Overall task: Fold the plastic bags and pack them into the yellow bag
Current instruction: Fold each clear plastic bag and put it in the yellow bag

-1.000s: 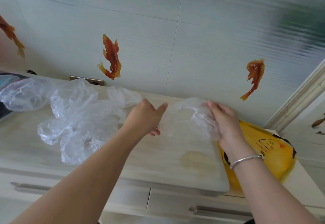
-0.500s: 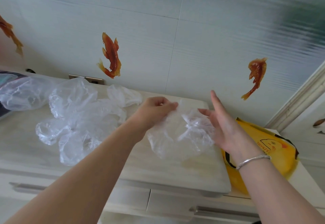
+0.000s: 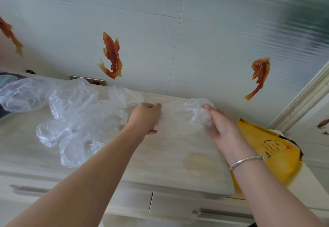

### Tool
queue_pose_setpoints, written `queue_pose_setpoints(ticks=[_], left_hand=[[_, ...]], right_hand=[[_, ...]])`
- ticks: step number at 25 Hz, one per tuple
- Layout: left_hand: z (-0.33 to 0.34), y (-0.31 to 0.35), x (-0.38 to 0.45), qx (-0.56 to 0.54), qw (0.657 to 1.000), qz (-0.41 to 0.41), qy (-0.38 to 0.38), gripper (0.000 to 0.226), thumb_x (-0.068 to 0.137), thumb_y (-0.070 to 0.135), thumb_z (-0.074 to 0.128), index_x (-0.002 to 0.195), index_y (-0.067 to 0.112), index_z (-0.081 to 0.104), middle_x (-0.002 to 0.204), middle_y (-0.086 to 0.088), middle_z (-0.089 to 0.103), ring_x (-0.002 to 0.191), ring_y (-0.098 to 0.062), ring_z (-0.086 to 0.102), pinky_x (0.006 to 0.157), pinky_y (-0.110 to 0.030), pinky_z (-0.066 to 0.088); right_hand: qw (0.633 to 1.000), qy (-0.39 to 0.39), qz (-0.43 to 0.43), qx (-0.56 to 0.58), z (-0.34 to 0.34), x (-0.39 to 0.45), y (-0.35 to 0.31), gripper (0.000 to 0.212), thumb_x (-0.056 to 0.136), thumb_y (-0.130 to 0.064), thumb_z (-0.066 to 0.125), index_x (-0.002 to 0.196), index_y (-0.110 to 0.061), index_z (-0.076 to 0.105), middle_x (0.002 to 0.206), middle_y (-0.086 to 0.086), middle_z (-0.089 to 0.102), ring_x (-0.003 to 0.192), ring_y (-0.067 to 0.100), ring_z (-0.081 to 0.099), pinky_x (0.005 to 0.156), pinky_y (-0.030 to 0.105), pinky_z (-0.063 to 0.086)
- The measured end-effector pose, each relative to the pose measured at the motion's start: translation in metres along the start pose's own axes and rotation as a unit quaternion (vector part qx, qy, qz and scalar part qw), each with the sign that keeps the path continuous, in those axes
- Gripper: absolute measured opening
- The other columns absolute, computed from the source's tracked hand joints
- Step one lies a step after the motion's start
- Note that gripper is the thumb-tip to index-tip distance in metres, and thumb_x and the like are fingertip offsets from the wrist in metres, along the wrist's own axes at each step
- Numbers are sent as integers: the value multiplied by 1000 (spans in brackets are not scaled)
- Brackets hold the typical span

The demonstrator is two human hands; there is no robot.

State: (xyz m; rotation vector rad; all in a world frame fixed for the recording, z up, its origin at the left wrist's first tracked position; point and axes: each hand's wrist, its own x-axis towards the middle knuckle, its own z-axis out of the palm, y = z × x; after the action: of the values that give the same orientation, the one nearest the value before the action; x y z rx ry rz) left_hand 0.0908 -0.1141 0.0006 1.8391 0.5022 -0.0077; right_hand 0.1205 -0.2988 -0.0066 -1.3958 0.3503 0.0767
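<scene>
Far left of tabletop (image 3: pixel 160 164): loose pile of clear plastic bags (image 3: pixel 74 120), crumpled, unfolded, one lying against a dark object at the frame edge. Left hand (image 3: pixel 145 118): fingers curled, grip pinching the left edge of one clear bag (image 3: pixel 179 120), knuckles up. Bag stretched flat over the tabletop between both hands. Right hand (image 3: pixel 219 125): grip pinching the bunched right end of the same bag, plastic draped over the fingers; silver bracelet (image 3: pixel 245 161) on the wrist. Yellow bag (image 3: pixel 272 153) lies just right of the right forearm, at the tabletop's right edge. Orange fish stickers (image 3: pixel 112 55) on wall behind.
</scene>
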Motion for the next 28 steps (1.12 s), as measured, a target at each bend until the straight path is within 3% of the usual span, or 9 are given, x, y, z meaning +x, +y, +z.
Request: queue_pose_setpoints(ticks=[4,6,8,13,18,21,24,26,28], left_hand=[[0,1,-2,22,996,35,-79,50,92,63,38,97,21,64,110,0,64,102,-20,60,89,-35,44],[-2,2,-6,-42,981,50,-185,56,88,66,44,111,20,65,113,2,66,106,-18,61,97,-34,42],[-1,-1,-8,-56,964,82,-245,48,89,54,55,104,11,69,100,-3,71,93,-20,65,94,-35,47],[3,3,-9,-45,989,131,-59,37,95,34,56,68,9,62,48,3,56,44,-6,52,51,-14,42],[-4,-6,3,36,989,132,48,49,100,37,44,63,10,61,40,1,52,30,-6,45,49,-21,41],[-3,-7,6,32,995,92,31,50,99,43,44,63,12,61,43,2,53,32,-6,44,44,-18,39],[0,-4,3,35,995,-10,-92,51,89,59,52,81,11,67,67,3,63,50,-9,52,49,-16,40],[2,-9,4,64,985,-16,-160,33,86,43,66,87,10,66,75,3,65,57,-8,55,59,-20,46],[6,-17,9,67,985,18,-157,11,88,19,67,88,8,64,73,0,63,59,-10,56,59,-21,48]], right_hand=[[990,-93,-32,-102,1,-15,-8,27,90,-22,64,65,-16,74,65,5,48,52,15,46,42,20,42],[980,-169,-18,-104,5,-30,-14,19,90,-18,63,75,-13,73,65,5,63,54,16,60,48,21,51],[974,-207,-14,-95,5,-34,-14,11,90,-15,63,87,-7,71,74,7,70,64,16,67,58,24,57],[977,-175,-17,-118,-1,-27,-11,18,83,-18,70,100,-13,68,80,2,70,67,15,63,60,27,54],[978,-133,-55,-148,-9,-24,-7,12,95,-14,58,102,-11,67,78,9,71,55,13,65,55,28,58],[978,-102,-72,-167,-14,-21,-5,16,98,-18,53,100,-12,67,93,19,71,65,20,71,61,32,60],[979,-86,-36,-180,-16,-16,1,23,97,-33,55,100,-13,66,97,17,70,65,20,69,56,29,57],[974,-108,15,-201,-20,-13,3,27,93,-36,59,106,-13,64,96,13,71,68,21,69,59,32,56],[964,-131,38,-229,-23,-13,4,23,92,-21,63,112,-11,60,94,13,70,67,22,67,57,33,55]])
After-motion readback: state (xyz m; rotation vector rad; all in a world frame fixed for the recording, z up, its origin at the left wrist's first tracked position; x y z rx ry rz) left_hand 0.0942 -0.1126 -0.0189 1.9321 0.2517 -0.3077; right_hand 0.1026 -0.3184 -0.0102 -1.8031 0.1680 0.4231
